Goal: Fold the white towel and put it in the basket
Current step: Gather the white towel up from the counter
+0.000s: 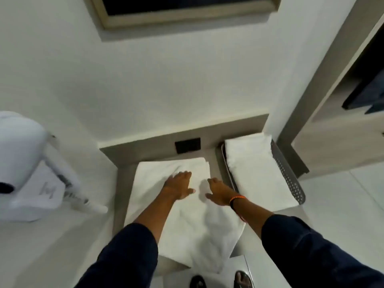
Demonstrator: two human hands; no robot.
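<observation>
A white towel [182,221] lies spread along a narrow grey counter, its near end hanging over the front edge with some wrinkles. My left hand [179,185] rests flat on the towel's far half, fingers apart. My right hand [220,193] lies flat on the towel beside it, close to the right edge, an orange and black band on the wrist. A grey perforated basket [288,173] stands to the right of the towel and holds another folded white towel [255,169].
A black wall socket [187,145] sits on the grey upstand behind the towel. A white wall-mounted hair dryer [27,169] hangs at the left. A wooden wardrobe frame [324,113] stands at the right. My feet [220,280] show on the tiled floor below.
</observation>
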